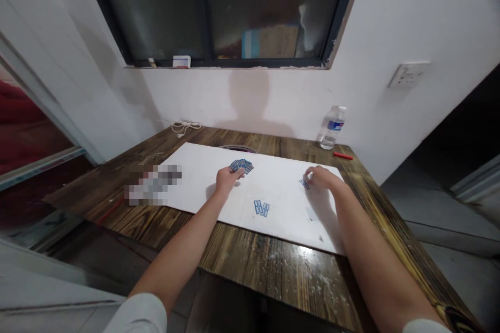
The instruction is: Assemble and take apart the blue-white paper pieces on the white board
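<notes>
A fan of small blue-patterned cards (242, 166) is held in my left hand (226, 181), its thumb pressed over the near edge. My right hand (321, 177) is over the right part of a white board (219, 166), with its fingers curled. Right at those fingertips is a small blue-edged card (303, 184), apparently pinched; the thumb's contact is partly hidden. Between the hands and closer to me, several blue-edged cards (261, 208) lie on the board. Their printed details are too small to read.
The board lies on a dark wooden table (250, 255). At the back right stand a plastic bottle (332, 130) and a red pen-like stick (343, 156). A white cable (185, 126) lies at the back left. A blurred patch (154, 186) covers the board's left end.
</notes>
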Demonstrator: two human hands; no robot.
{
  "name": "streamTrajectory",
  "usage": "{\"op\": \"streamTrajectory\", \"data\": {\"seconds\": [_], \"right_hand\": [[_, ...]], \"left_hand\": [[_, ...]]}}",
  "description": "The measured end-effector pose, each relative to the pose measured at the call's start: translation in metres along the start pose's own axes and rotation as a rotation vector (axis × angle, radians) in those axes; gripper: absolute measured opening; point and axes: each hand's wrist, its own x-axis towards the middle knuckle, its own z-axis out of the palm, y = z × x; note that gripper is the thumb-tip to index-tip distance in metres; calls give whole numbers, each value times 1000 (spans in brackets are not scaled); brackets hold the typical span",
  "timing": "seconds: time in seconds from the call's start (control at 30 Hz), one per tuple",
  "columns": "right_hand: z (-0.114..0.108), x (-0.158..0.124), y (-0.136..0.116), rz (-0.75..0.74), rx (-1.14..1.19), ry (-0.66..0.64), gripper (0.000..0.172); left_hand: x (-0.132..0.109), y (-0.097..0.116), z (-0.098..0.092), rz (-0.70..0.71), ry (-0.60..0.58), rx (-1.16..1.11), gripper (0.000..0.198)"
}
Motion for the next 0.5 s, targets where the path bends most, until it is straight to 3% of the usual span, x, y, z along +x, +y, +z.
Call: {"op": "streamTrajectory", "data": {"seconds": [0.13,0.3,0.5], "right_hand": [[4,1,0,32,89,-101,25],[3,0,-2,30,122,-137,14],[1,1,4,41,25,-48,26]], "left_hand": [[-2,3,-1,-10,-2,-8,32],[-3,2,-2,-2,-7,1,32],[1,-2,-2,7,-2,11,31]]}}
